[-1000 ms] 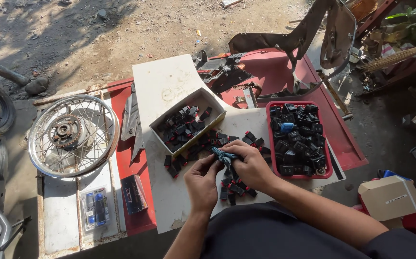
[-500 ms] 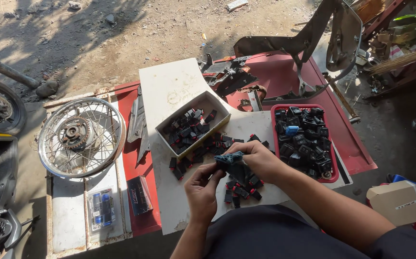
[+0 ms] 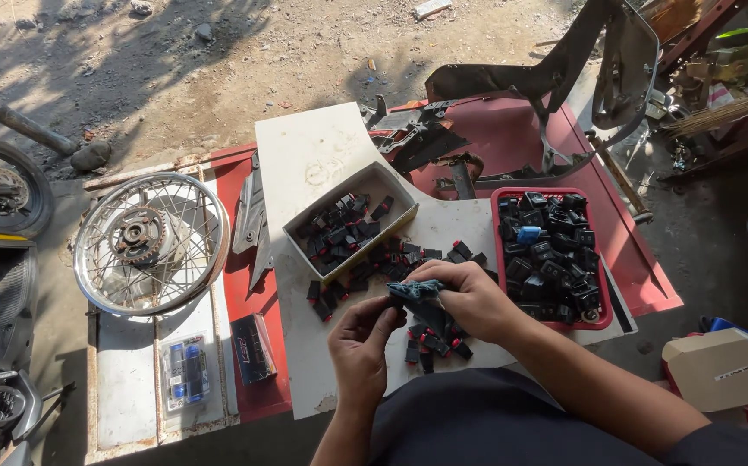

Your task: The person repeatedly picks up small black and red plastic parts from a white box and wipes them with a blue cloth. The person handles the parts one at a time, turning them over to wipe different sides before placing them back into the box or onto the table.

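White board [image 3: 322, 164] with switch-filled cardboard box [image 3: 396, 194] and red tray [image 3: 600, 250]; hands [image 3: 417, 324] gripping dark cloth [image 3: 414, 291].

blister pack [image 3: 186, 374] bottom-left | dark packet [image 3: 253, 348] beside | brown carton [image 3: 724, 368] right

Both forearms came together in front; the left hand [image 3: 358, 345] was half-curled, the right hand [image 3: 469, 298] closed, fingertips meeting.

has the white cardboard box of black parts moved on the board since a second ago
No. The white box sits at the same spot against the red tray; only the head camera shifted.
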